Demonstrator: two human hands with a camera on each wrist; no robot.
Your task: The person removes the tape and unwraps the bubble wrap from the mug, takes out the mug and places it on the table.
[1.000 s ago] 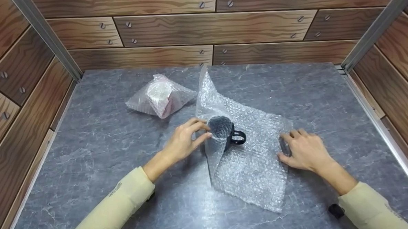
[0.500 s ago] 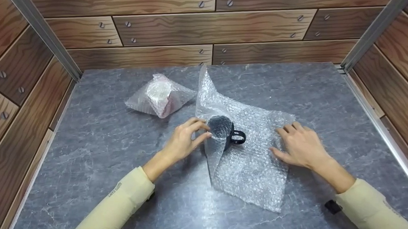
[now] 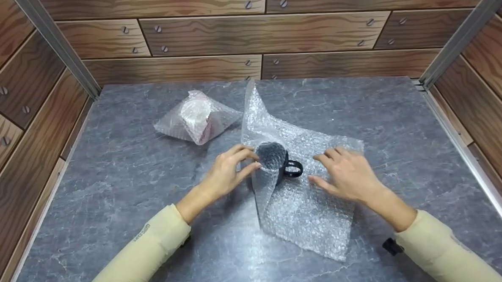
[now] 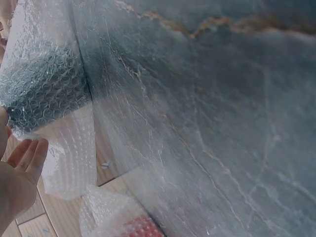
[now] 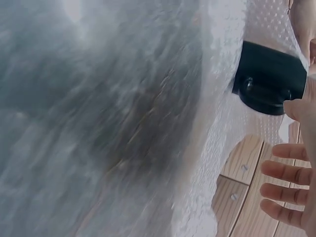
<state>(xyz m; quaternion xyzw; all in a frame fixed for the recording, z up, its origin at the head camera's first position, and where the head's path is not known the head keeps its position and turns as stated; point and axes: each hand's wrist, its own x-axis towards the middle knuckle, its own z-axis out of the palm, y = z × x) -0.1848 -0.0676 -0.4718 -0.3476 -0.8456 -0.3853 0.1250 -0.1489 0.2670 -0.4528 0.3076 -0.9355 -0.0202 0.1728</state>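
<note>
A black mug [image 3: 281, 176] stands on a sheet of bubble wrap [image 3: 309, 223], its handle [image 3: 294, 168] pointing right. One side of the sheet is folded up around the mug's left side and over its mouth. At the rim, my left hand [image 3: 224, 170] holds the folded wrap between fingertips and thumb. My right hand [image 3: 350, 174] hovers over the sheet's right part, fingers spread and holding nothing. In the right wrist view the mug [image 5: 269, 69] shows bare on its handle side. Wrap [image 4: 47, 84] covers the mug in the left wrist view.
Behind and left of the mug sits a bubble-wrapped bundle [image 3: 197, 118] with something reddish inside. The grey marbled tabletop [image 3: 121, 172] is bordered by wood-patterned walls [image 3: 263, 34] and metal posts.
My right hand has let go of the sheet's right edge and moved left toward the mug's handle. That edge now lies flatter. My left hand stays at the rim.
</note>
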